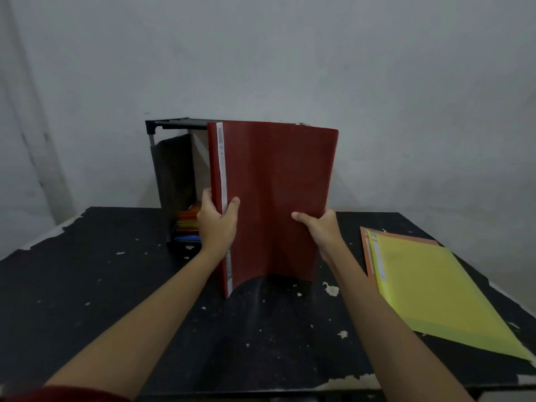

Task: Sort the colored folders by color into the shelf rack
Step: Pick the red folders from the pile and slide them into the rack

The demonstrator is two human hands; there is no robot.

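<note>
Left hand (217, 226), right hand (322, 229), fingers (206, 197) curled.

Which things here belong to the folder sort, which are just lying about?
Job: red folder, gripped by left hand and right hand; yellow folder over orange folder; shelf rack holding filed folders.
Just there: black table; wall.

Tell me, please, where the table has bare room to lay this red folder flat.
Bare tabletop lies left of the left forearm, from the shelf rack to the near edge, and between the forearms. The right side is crowded: a yellow folder lies on an orange folder.
</note>
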